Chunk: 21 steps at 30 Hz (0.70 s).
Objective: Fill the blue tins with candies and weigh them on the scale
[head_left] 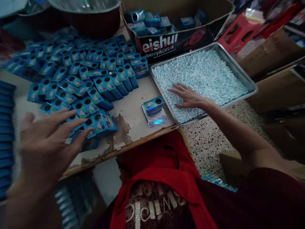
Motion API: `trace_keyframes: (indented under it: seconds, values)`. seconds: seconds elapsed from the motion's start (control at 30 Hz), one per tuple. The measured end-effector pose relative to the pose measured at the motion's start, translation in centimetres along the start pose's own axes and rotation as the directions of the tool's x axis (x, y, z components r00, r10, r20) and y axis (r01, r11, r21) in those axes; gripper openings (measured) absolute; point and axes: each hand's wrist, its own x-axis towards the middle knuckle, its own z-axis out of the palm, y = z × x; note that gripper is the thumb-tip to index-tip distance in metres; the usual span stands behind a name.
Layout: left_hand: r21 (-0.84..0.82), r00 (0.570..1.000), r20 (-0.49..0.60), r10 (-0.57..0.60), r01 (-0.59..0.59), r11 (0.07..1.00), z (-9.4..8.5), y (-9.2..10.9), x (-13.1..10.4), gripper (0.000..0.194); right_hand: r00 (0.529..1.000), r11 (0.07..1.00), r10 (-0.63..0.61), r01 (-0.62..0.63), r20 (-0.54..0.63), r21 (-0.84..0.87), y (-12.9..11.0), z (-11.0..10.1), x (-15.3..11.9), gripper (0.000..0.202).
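Observation:
My left hand [56, 136] hovers at the near left of the table, fingers apart, over the closest of many small blue candy boxes [82, 108]. These boxes stand tightly grouped, most with a round dark hole in the top. Over on the right, my right hand [188, 95] rests with spread fingers on the small pale blue and white candies [205, 73] filling a metal tray [252, 87]. Between the hands, a single blue box [153, 105] sits on a small digital scale [164, 122], whose lit display is blurred out.
A printed cardboard carton [166, 44] holding blue boxes stands behind the tray. At the back left is a large metal bowl [90, 6]. Stacked blue boxes [6, 136] line the left edge. A red plastic stool [243, 30] is at the far right, by cardboard boxes [274, 82].

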Motion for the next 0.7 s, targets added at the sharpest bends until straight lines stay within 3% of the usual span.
trace_keyframes:
  seconds: [0.13,0.27,0.4,0.47,0.53,0.6,0.63,0.7]
  values:
    - [0.11,0.954,0.125,0.273,-0.286,0.952,3.1,2.7,0.6,0.02,0.987,0.993,-0.087,0.075,-0.135,-0.095,-0.8,1.5,3.1,0.071]
    - [0.112,0.927,0.183,0.327,-0.35,0.93,5.2,3.6,1.5,0.019,0.981,0.992,-0.072,0.051,-0.182,-0.116,0.1,1.2,4.4,0.035]
    - [0.125,0.922,0.232,0.311,-0.346,0.93,6.6,3.8,1.2,0.022,0.95,0.981,0.156,-0.116,-0.27,0.157,2.9,0.5,3.3,0.013]
    - [0.11,0.935,0.223,0.274,-0.304,0.946,7.7,3.8,0.6,0.023,0.88,0.86,0.356,-0.178,-0.314,0.478,4.1,0.1,2.2,0.026]
    - [0.073,0.947,0.221,0.233,-0.254,0.964,9.1,4.1,-0.1,0.024,0.817,0.577,0.527,-0.14,-0.235,0.805,4.7,-0.4,1.1,0.038]
    - [0.009,0.951,0.247,0.185,-0.193,0.981,10.6,4.6,-0.7,0.027,0.806,0.335,0.577,-0.087,-0.131,0.938,4.7,-0.9,0.0,0.045]
    - [-0.025,0.952,0.264,0.153,-0.152,0.988,11.2,5.0,-1.0,0.028,0.813,0.298,0.571,-0.075,-0.115,0.952,4.5,-1.1,-0.5,0.048]
    - [-0.081,0.953,0.289,0.085,-0.064,0.995,12.3,5.6,-1.3,0.035,0.816,0.352,0.559,-0.068,-0.151,0.934,4.0,-1.3,-1.3,0.058]
